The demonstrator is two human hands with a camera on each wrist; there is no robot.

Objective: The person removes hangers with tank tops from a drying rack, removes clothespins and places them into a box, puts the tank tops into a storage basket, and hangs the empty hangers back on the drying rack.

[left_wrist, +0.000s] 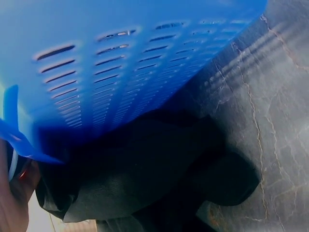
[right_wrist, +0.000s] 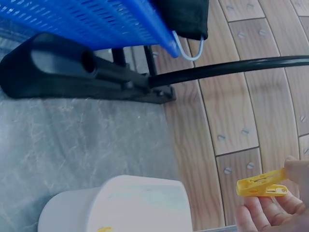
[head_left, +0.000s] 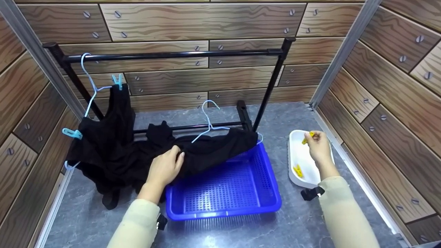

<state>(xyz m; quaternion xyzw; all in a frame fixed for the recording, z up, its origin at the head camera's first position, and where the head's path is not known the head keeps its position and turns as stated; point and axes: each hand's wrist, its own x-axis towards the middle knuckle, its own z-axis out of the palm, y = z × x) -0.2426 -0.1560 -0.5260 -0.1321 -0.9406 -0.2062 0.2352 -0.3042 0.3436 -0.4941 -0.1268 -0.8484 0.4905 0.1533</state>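
My left hand (head_left: pixel 164 168) grips a black garment (head_left: pixel 215 151) that is spread on a light blue hanger (head_left: pixel 209 120) over the back of a blue basket (head_left: pixel 224 215). In the left wrist view its fingers (left_wrist: pixel 17 198) show only at the edge, beside the dark cloth (left_wrist: pixel 130 179). Over the white tray (head_left: pixel 305 156), my right hand (head_left: pixel 320 148) pinches a yellow clothespin (right_wrist: pixel 260 184) between thumb and fingers. Another yellow clothespin (head_left: pixel 298 171) lies in that tray.
A black rack (head_left: pixel 172 54) stands behind the basket. On its left hangs another black garment (head_left: pixel 100 134), from a light blue hanger (head_left: pixel 92 84), with light blue clothespins (head_left: pixel 72 133) at its shoulders. Wood-patterned walls (head_left: pixel 389 100) enclose the grey floor (head_left: pixel 220 234).
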